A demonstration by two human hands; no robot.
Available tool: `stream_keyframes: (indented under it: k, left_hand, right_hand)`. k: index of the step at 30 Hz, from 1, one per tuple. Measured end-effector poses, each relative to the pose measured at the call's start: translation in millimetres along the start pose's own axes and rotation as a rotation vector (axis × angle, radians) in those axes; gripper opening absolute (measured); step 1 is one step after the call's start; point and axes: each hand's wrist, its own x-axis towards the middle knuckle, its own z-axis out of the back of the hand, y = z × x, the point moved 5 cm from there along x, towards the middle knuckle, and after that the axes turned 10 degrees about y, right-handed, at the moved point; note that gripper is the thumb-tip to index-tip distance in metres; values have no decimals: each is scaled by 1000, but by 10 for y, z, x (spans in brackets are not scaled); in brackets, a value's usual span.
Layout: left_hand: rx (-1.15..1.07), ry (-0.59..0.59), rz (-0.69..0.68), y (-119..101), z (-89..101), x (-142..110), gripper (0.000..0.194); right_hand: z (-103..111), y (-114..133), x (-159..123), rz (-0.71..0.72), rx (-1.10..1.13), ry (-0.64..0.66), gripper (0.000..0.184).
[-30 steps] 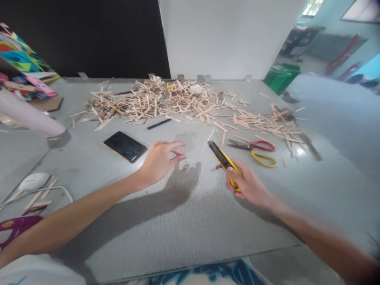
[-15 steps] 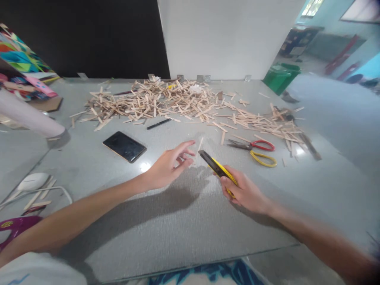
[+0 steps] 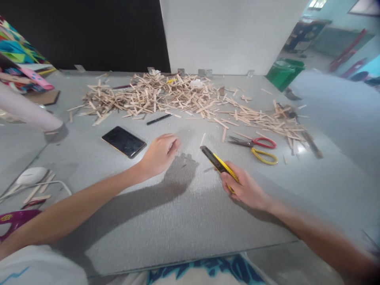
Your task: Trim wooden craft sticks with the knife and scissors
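Observation:
My right hand (image 3: 242, 186) grips a yellow and black utility knife (image 3: 218, 162), its tip angled up and to the left. A short thin wooden stick piece (image 3: 203, 139) is just beyond the knife's tip. To the left, my left hand (image 3: 162, 154) is held over the table with its fingers curled inward. What they hold, if anything, is hidden. Close behind that hand lies a black-screened phone (image 3: 124, 141). Scissors (image 3: 253, 147) with one red and one yellow handle rest to the right of the knife.
A long heap of wooden sticks (image 3: 154, 97) spreads along the back of the grey table (image 3: 166, 241). In front of it lies a black pen (image 3: 159, 119). A pale roll (image 3: 32, 107) and a white cable (image 3: 61, 183) are at the left. A green bin (image 3: 283, 75) stands beyond the table.
My left hand has drawn back left from the stick piece beside the knife, and its fingers have gone from spread to curled. My right hand keeps the knife nearly still.

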Motion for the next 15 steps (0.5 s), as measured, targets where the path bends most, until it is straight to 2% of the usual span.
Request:
stream_keyframes:
  k: [2, 4, 8, 12, 15]
  left_hand:
    - [0, -3, 33, 43, 16, 10, 17]
    - [-16, 7, 42, 63, 19, 17, 10]
    - [-39, 32, 28, 34, 36, 25, 9]
    - [-42, 47, 55, -6, 108, 19, 18]
    - [-42, 34, 67, -6, 168, 20, 20]
  right_hand:
    - [-13, -17, 3, -37, 23, 39, 35]
    - [-38, -37, 7, -62, 66, 105, 39]
    - [-63, -62, 7, -66, 26, 184, 48]
    - [-98, -81, 0, -98, 30, 227, 41]
    - [-123, -89, 1, -124, 75, 228, 43]
